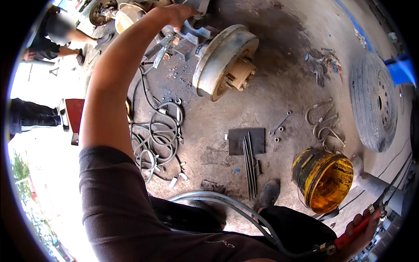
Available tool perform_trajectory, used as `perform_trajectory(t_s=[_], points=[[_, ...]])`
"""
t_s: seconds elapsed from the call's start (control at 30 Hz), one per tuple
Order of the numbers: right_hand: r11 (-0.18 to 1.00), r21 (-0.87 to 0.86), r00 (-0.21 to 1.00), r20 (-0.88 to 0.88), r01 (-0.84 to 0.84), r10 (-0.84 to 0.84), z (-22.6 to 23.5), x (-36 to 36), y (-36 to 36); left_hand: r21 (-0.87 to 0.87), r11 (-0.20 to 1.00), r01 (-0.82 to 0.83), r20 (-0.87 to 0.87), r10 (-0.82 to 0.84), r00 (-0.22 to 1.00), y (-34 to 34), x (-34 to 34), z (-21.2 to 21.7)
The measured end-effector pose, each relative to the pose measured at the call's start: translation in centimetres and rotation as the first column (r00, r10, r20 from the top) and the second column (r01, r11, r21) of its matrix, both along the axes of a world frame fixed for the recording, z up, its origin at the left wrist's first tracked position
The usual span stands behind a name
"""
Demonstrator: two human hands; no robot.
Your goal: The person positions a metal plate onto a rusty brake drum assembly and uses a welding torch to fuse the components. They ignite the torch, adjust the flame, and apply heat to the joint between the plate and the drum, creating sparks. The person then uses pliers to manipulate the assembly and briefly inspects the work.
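Oil-stained concrete floor (209, 118) stretches beneath the work, strewn with tools and parts. The right hand (367, 230) has its fingers curled tightly around a red-handled gas torch (347, 239) at the lower right, its metal tubes angled up and away; the left hand (176, 16) reaches to the top, over grey metal brackets (192, 34), though whether its fingers grip or merely rest cannot be told. A firm, whole-handed hold like the right's seems sound, provided the tip stays turned from the body and from the reaching forearm. From the torch, 2 grey hoses (231, 201) arc across the wearer's legs, so keeping them slack and off the feet would help. Just beside the brackets, a rusty brake drum (222, 61) sits tilted; the left fingers had best avoid its edges. Farther out stand a yellow-stained bucket (305, 168) and a wheel (364, 105).
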State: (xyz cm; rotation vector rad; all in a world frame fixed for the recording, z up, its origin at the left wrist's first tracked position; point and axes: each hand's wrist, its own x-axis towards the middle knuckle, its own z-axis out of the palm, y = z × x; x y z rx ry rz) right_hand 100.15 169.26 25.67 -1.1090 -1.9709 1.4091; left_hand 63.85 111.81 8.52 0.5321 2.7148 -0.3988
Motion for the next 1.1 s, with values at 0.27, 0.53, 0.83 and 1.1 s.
perform_trajectory(t_s=[0.27, 0.53, 0.83, 1.1], points=[[0.969, -0.157, 0.981, 0.01, -0.191, 0.195, 1.0, 0.3, -0.9, 0.019, 0.999, 0.028, -0.023, -0.028, 0.999, 1.8, 0.8, -1.4], [0.968, -0.174, 0.982, 0.011, -0.182, 0.187, 1.4, 0.7, -0.9, -0.115, 0.988, 0.1, 0.062, -0.093, 0.994, 5.1, 1.3, -3.6], [0.984, -0.058, 0.983, -0.08, -0.167, 0.162, -0.1, 2.6, 0.6, 0.0, 0.984, 0.178, -0.171, -0.176, 0.969, 3.6, 1.7, -4.3], [0.938, -0.162, 0.946, -0.158, -0.307, 0.282, 0.2, 3.2, 0.4, 0.789, 0.61, -0.068, -0.292, 0.471, 0.832, 1.1, 6.6, 8.5]])
